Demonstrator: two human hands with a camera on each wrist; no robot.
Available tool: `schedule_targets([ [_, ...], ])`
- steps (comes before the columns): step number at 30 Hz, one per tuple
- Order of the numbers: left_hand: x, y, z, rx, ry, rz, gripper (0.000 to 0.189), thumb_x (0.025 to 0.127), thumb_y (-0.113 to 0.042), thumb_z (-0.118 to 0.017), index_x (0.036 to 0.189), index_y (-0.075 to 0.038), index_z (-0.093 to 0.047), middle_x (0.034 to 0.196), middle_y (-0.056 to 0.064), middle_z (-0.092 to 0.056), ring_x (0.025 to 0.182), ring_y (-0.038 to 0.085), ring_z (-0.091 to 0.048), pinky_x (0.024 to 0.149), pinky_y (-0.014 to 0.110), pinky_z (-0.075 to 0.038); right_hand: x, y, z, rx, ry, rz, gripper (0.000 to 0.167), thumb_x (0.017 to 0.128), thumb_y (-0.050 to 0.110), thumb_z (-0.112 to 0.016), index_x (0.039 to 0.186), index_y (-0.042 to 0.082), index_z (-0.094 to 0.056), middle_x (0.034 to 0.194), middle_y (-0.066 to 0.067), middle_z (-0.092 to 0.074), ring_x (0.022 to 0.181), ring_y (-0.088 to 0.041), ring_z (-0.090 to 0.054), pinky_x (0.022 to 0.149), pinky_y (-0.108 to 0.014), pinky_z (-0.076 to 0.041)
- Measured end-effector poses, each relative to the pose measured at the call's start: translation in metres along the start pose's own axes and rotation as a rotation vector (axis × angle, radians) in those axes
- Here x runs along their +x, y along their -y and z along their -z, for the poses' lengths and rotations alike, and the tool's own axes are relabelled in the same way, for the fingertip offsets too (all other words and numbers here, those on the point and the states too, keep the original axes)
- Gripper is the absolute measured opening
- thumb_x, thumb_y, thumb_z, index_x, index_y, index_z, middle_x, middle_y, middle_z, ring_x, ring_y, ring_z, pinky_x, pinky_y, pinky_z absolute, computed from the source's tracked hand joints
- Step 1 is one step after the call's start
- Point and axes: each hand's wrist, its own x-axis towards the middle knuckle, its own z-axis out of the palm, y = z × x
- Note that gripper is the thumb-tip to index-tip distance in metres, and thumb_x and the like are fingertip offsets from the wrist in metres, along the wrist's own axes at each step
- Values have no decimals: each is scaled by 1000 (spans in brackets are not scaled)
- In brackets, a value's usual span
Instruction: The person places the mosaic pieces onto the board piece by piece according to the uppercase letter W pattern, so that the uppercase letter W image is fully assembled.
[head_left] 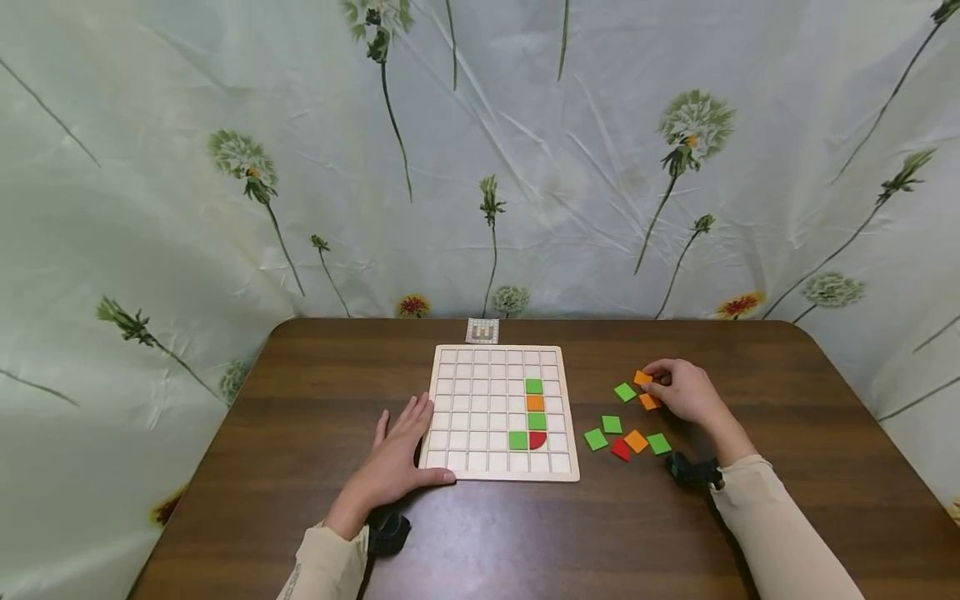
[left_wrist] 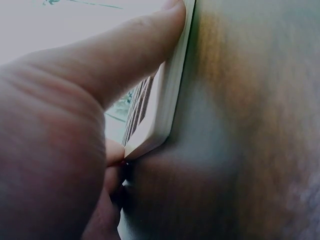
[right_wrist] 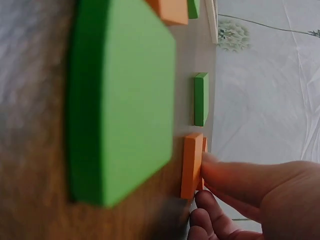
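A pale wooden grid board [head_left: 486,472] lies on the table. My left hand [head_left: 393,458] rests at its near left corner, fingers spread along the left side and thumb across the front edge, as the left wrist view also shows. To the right of the board, my right hand [head_left: 688,390] pinches an orange square tile [head_left: 642,377] between thumb and fingers. Another orange tile [head_left: 649,402] lies right below the thumb, and a green tile [head_left: 625,392] is just left of it. In the right wrist view, a green tile [right_wrist: 137,100] looms close to the camera.
On the board sit green tiles [head_left: 534,387], an orange tile [head_left: 536,403] and a red quarter-round tile [head_left: 537,440]. Several loose tiles, among them a red one [head_left: 621,450], lie right of the board. A small printed card [head_left: 482,331] lies behind it, before a flowered curtain [head_left: 555,208].
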Motion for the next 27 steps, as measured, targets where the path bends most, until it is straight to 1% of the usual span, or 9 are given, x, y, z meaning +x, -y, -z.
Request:
schedule_targets([
  [6, -1, 1, -2, 1, 5, 6, 116, 78, -58, -79, 159, 0, -20, 167, 13, -12, 154, 29, -6, 117, 61, 7, -2, 1, -3, -34, -29, 22, 20, 98, 9, -63, 112, -5, -68, 98, -17, -68, 85, -29, -60, 75, -47, -51],
  [10, -1, 1, -2, 3, 5, 2, 116, 78, -58, -80, 159, 0, -20, 167, 13, -12, 154, 29, -5, 117, 62, 6, -3, 2, -2, -30, -30, 56, 22, 97, 10, -65, 113, -5, -69, 99, -16, -68, 86, -30, -61, 75, -48, -51],
  [16, 0, 0, 0, 4, 8, -1, 116, 78, -58, -80, 159, 1, -19, 167, 13, -11, 154, 30, -5, 117, 62, 6, -3, 1, 3, -27, -2, 116, 25, 96, 12, -68, 114, -5, -71, 102, -17, -70, 92, -35, -64, 79, -52, -53],
  [22, 0, -1, 1, 5, 10, -4, 116, 78, -57, -80, 159, 1, -19, 167, 14, -11, 154, 30, -5, 117, 62, 6, -2, 0, 5, -8, 46, 126, 27, 94, 13, -69, 116, -2, -72, 108, -19, -70, 96, -37, -64, 82, -54, -53],
  [27, 0, -1, 1, 4, 10, 0, 116, 78, -57, -80, 159, 1, -19, 167, 14, -11, 154, 30, -5, 117, 62, 6, 0, 0, 3, -21, 42, 131, 25, 95, 12, -67, 116, -1, -73, 109, -20, -70, 96, -37, -63, 83, -54, -53],
])
